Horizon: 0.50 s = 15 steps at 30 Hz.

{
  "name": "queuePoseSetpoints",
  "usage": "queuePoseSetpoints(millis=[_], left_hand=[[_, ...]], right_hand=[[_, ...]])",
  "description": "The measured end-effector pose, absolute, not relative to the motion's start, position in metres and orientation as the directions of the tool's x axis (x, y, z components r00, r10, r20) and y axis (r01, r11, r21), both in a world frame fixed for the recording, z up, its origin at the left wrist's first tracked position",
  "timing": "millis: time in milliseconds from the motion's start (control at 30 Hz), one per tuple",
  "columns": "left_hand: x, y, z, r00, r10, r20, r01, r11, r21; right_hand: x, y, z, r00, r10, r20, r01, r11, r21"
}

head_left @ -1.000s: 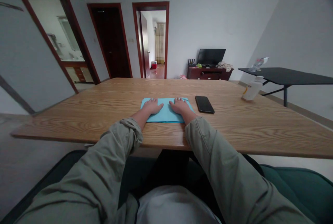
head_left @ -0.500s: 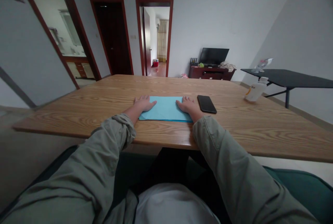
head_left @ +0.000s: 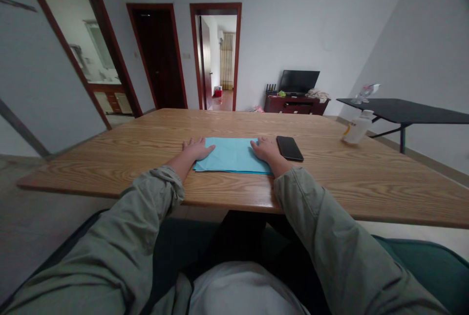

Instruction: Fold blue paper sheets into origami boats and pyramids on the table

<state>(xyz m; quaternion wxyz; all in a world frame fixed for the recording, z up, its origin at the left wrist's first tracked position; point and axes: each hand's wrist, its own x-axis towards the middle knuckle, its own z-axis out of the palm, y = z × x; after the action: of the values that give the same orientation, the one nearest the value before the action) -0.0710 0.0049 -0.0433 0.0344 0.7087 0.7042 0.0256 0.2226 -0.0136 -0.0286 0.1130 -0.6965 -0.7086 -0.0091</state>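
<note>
Hands slid apart: our open L hand (head_left: pixel 198 149) at left edge of blue paper sheet (head_left: pixel 232 156), open R hand (head_left: pixel 266 150) at right edge, no grip, sheet flat on wood table (head_left: pixel 110 178); we judge smoothing step, next move needs lifting edge.

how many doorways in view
3. At far left, a wide wood-framed doorway opens onto a room with a counter; mid-wall, a doorway with a dark closed door; right of it, an open doorway showing a curtain. Others may lie out of view.
</note>
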Motion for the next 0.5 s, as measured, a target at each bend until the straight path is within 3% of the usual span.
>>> queuePoseSetpoints(millis=[100,167,267,367,500], left_hand=[[-0.067,0.007,-0.042,-0.007,1.000,-0.013,0.995,0.008,0.095],[-0.065,0.010,-0.042,-0.018,1.000,-0.011,0.996,0.019,0.091],[-0.063,0.013,-0.042,-0.021,1.000,-0.019,0.997,0.023,0.079],[-0.064,0.014,-0.041,-0.025,0.999,-0.024,0.997,0.026,0.067],[-0.066,0.013,-0.042,-0.020,1.000,-0.020,0.998,0.021,0.054]], right_hand=[[0.193,-0.040,-0.019,-0.093,0.927,0.364,0.987,0.134,-0.089],[0.160,-0.061,-0.019,-0.242,0.886,0.396,0.951,0.297,-0.081],[0.111,-0.083,-0.029,-0.463,0.851,0.249,0.845,0.508,-0.165],[0.093,-0.087,-0.039,-0.506,0.853,0.128,0.823,0.522,-0.223],[0.124,-0.079,-0.039,-0.447,0.894,0.032,0.874,0.444,-0.196]])
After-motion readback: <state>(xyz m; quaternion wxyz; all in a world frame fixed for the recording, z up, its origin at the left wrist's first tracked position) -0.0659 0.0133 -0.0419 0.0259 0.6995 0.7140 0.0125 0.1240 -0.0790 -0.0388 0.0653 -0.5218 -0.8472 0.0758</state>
